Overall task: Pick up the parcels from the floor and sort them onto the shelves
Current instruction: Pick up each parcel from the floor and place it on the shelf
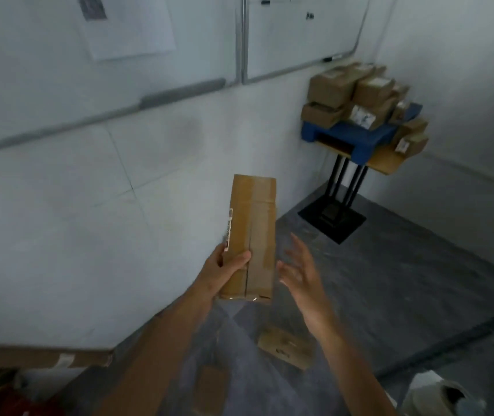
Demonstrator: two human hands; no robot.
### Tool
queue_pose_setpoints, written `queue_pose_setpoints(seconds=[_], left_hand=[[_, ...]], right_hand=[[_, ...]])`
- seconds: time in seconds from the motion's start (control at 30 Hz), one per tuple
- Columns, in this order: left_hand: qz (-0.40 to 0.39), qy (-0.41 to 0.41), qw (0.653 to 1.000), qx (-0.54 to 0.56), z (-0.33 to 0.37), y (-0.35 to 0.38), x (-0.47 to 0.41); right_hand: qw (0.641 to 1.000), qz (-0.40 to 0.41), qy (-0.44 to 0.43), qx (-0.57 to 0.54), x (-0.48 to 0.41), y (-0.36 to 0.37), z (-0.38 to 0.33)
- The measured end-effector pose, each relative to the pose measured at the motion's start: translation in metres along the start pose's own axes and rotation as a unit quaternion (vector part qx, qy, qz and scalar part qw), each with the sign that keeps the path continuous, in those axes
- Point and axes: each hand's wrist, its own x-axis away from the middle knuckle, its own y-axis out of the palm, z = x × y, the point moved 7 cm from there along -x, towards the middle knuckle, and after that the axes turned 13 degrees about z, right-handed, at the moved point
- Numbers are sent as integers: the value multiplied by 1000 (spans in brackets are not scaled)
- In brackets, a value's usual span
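Here, a long parcel (251, 235) stands nearly upright in the air, gripped near its lower end by the left hand (224, 268), with the thumb lying across the taped front. The right hand (302, 274) hovers just beside the parcel's right edge without touching it, fingers spread. Below the hands, a flat parcel (284, 346) and a blurred parcel (209, 385) lie on the grey floor (389, 265). Far beyond the right hand, a blue stand (356, 136) carries stacked boxes (356, 94).
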Motion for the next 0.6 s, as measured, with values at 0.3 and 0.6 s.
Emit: queue_pose_setpoints(seconds=[0.3, 0.6], left_hand=[[76, 328, 936, -104, 84, -21, 113], [-32, 413, 910, -5, 117, -76, 205]], right_hand=[[992, 28, -122, -16, 84, 24, -94], [992, 41, -85, -79, 158, 21, -127]])
